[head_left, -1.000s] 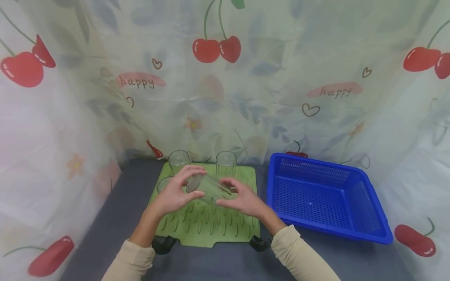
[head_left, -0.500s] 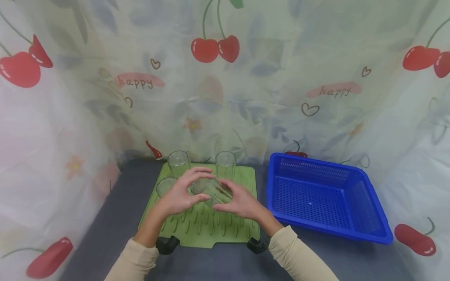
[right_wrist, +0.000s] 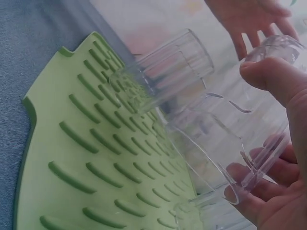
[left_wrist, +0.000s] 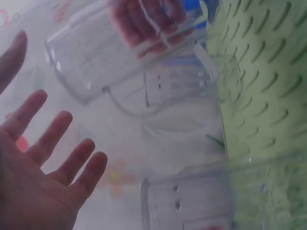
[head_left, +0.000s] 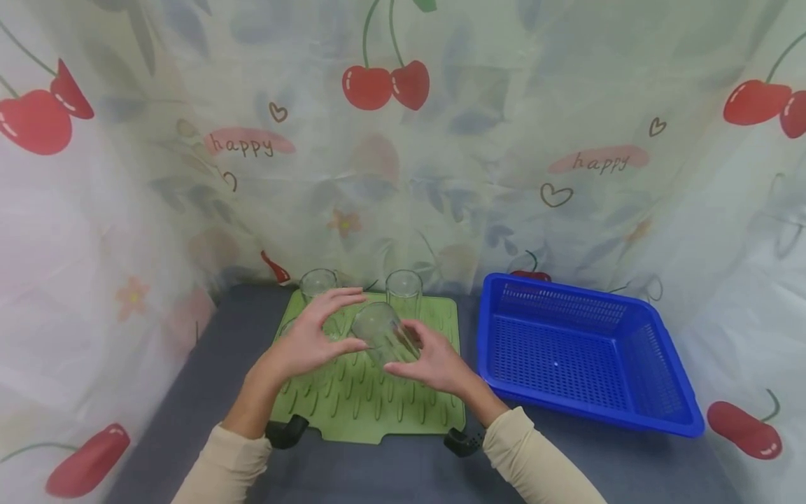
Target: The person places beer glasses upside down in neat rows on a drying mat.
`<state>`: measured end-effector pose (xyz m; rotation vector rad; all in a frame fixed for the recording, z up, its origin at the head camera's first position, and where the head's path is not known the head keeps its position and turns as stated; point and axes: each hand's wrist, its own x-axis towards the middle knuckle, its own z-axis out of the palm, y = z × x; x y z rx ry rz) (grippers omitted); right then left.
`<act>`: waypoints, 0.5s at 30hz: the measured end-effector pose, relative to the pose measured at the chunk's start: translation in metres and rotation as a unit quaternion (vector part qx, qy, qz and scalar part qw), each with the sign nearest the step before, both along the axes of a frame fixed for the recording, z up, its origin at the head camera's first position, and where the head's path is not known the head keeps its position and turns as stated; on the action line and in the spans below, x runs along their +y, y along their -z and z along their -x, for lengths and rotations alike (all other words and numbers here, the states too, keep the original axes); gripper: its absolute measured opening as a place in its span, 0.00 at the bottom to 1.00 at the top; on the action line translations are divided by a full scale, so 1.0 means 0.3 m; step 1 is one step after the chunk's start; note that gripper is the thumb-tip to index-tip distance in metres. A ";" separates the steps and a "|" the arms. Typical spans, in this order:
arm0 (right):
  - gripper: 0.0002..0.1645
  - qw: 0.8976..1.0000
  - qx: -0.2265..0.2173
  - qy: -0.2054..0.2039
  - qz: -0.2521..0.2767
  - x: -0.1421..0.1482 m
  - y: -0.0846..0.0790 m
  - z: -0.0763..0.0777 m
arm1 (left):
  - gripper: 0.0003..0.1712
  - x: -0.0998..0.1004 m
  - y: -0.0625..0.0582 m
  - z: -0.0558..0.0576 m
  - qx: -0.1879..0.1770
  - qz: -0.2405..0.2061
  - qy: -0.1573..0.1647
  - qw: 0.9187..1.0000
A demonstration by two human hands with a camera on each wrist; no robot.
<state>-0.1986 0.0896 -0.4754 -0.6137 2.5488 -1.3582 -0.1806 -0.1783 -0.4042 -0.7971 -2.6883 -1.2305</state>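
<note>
A clear glass mug [head_left: 378, 329] is tilted above the green ribbed mat [head_left: 378, 413], gripped by my right hand [head_left: 437, 360]. In the right wrist view, the thumb lies along one side of the mug [right_wrist: 216, 139] and the fingers curl round the other. My left hand [head_left: 302, 346] is spread beside the mug's other end. The left wrist view shows a gap between its straight fingers [left_wrist: 53, 134] and the glass. Two upright glass mugs stand at the mat's back: one on the left [head_left: 320, 281], one on the right [head_left: 404, 283]. Behind my left hand, another glass [head_left: 288, 327] is mostly hidden.
An empty blue perforated basket [head_left: 554, 350] sits to the right of the mat on the dark grey table [head_left: 214, 392]. A cherry-patterned curtain [head_left: 403, 175] closes off the back and both sides. Black wrist devices [head_left: 286, 432] show below the hands.
My left hand, earlier round one end of the mug, has moved off to the left. The mug has tipped more upright, its left end rising, while my right hand keeps its grip.
</note>
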 end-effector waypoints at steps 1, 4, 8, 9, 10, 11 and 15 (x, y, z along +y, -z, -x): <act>0.58 1.000 -0.001 0.004 0.003 0.000 0.003 -0.001 | 0.41 -0.009 -0.005 0.002 -0.004 0.006 -0.009 1.000; 0.57 1.000 -0.004 0.013 0.017 -0.001 0.013 -0.004 | 0.39 -0.043 -0.014 0.008 -0.019 0.023 -0.037 0.999; 0.55 0.999 -0.017 0.019 0.038 -0.001 0.034 -0.009 | 0.35 -0.103 -0.004 0.028 -0.017 0.029 -0.062 0.998; 0.55 0.999 -0.021 0.020 0.043 0.000 0.038 -0.011 | 0.34 -0.120 0.000 0.033 -0.017 0.026 -0.067 0.997; 0.55 0.998 -0.025 0.021 0.047 0.000 0.041 -0.013 | 0.34 -0.137 0.005 0.039 -0.017 0.024 -0.071 0.997; 0.55 0.998 -0.028 0.023 0.048 0.001 0.044 -0.015 | 0.33 -0.155 0.010 0.045 -0.017 0.021 -0.076 0.997; 0.54 0.998 -0.030 0.033 0.054 0.001 0.051 -0.020 | 0.33 -0.221 0.037 0.068 -0.034 0.017 -0.107 0.994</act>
